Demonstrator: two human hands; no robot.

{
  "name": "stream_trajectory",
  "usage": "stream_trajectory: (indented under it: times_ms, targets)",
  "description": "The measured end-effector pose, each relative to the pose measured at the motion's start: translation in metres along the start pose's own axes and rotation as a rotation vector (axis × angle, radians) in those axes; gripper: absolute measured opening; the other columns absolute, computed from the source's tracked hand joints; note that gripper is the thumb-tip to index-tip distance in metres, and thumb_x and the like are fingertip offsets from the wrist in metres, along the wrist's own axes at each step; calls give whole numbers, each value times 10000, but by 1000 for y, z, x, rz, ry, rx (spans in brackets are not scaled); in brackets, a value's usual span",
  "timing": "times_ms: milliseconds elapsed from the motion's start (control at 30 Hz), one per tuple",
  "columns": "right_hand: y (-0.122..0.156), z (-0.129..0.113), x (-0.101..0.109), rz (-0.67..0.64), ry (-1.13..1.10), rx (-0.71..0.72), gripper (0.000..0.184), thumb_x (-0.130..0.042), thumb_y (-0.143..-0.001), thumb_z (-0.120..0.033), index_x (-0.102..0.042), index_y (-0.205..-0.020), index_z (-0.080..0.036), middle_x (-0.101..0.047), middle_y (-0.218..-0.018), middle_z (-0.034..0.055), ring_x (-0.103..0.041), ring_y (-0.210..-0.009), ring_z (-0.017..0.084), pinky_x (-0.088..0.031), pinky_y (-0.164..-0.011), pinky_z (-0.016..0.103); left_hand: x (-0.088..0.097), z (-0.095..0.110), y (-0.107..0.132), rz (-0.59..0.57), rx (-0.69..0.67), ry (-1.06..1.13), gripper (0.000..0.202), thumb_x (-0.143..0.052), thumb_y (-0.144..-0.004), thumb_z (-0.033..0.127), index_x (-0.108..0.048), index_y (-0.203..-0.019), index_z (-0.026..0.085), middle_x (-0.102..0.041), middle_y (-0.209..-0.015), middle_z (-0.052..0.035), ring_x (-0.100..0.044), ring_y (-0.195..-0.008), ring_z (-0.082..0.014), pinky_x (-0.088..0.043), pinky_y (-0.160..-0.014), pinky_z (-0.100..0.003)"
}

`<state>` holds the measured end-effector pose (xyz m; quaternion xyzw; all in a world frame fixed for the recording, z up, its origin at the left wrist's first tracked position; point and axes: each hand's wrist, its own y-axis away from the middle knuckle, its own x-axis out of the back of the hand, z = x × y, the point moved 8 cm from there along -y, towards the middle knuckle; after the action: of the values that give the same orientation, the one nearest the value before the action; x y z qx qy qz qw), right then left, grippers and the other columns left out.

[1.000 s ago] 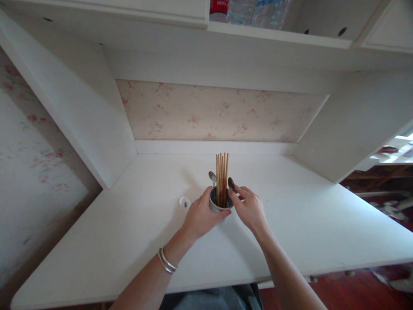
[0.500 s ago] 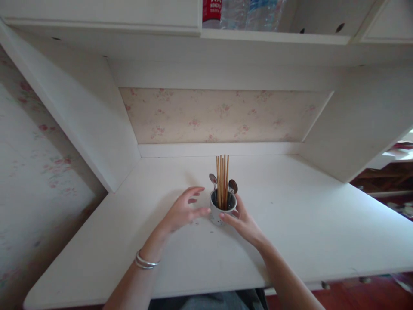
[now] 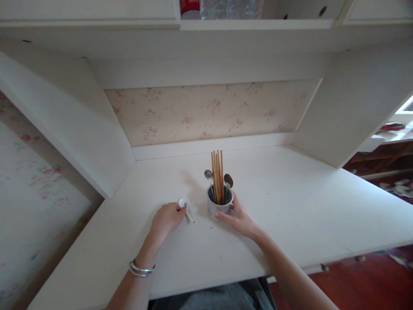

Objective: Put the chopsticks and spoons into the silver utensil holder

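Observation:
A white cup (image 3: 213, 211) with small dark marks stands upright on the white desk. It holds several wooden chopsticks (image 3: 217, 176) and two metal spoons, one spoon (image 3: 208, 175) leaning left and another spoon (image 3: 228, 180) leaning right. My right hand (image 3: 240, 219) wraps the cup's right side, thumb across its front. To the left, my left hand (image 3: 168, 219) pinches the bowl edge of a white ceramic soup spoon (image 3: 190, 213) with a blue mark. That spoon lies at the desk surface, handle pointing toward me; the fingertips partly cover its bowl.
The white desk (image 3: 290, 206) runs between side panels, with a floral-papered back wall (image 3: 193, 114). An overhead cabinet (image 3: 90, 13) holds plastic bottles (image 3: 232, 8) in an open shelf. The desk's front edge is close to my lap.
My left hand has moved left, away from the cup, and closed on the white soup spoon, which now shows. My right hand stays on the cup. The view has shifted slightly.

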<state>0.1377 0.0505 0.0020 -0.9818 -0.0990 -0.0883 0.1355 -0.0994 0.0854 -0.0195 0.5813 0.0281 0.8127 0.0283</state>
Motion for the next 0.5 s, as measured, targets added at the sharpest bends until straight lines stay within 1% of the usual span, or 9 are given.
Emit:
stream_trajectory:
  times_ms: [133, 200, 267, 333, 400, 433, 500]
  targets:
    - [0, 4, 1, 0, 2, -12, 726, -703, -745, -360, -320, -1359, -298, -478, -1343, 83, -465, -1223, 264, -390, -1010, 494, -6, -1, -3, -42, 12, 11, 347, -413, -810, 433, -657, -708, 208, -699, -783, -92, -632, -738, -231, -297, -564, -273]
    - [0, 6, 1, 3, -7, -16, 739, -705, -744, -360, -311, -1366, -294, -474, -1348, 84, -459, -1229, 267, -384, -1015, 495, -7, -3, -4, -35, 38, 45, 324, -440, -802, 457, -650, -768, 214, -699, -801, -79, -632, -751, -226, -310, -576, -266]
    - [0, 7, 1, 5, -18, -15, 746, -714, -736, -359, -319, -1365, -285, -496, -1325, 89, -473, -1214, 271, -390, -1009, 492, -7, -3, -4, -23, 36, 83, 334, -455, -799, 497, -632, -861, 220, -699, -829, -66, -631, -763, -221, -318, -586, -257]
    - [0, 7, 1, 4, -16, -8, 742, -723, -727, -359, -338, -1356, -277, -519, -1296, 92, -488, -1195, 274, -398, -999, 488, -8, 2, -3, -23, -11, 109, 353, -441, -816, 513, -606, -949, 230, -698, -846, -53, -629, -753, -207, -317, -587, -248]
    - [0, 6, 0, 0, 0, 1, 718, -722, -727, -361, -361, -1341, -271, -524, -1289, 91, -488, -1191, 271, -398, -996, 479, -9, 8, -2, -30, -76, 121, 339, -422, -841, 487, -588, -1005, 241, -698, -860, -39, -623, -739, -189, -316, -586, -242]
    - [0, 5, 0, 0, 9, 4, 702, -719, -730, -363, -371, -1333, -268, -522, -1290, 90, -487, -1191, 269, -395, -997, 473, -10, 11, -2, -35, -103, 122, 326, -415, -850, 471, -588, -1007, 243, -697, -860, -35, -621, -736, -183, -316, -587, -240]
    - [0, 4, 0, 2, 23, 5, 676, -713, -736, -366, -386, -1319, -262, -520, -1291, 88, -484, -1190, 265, -389, -999, 465, -10, 15, -1, -44, -122, 117, 308, -408, -859, 450, -607, -954, 235, -695, -850, -34, -616, -742, -179, -320, -593, -238]
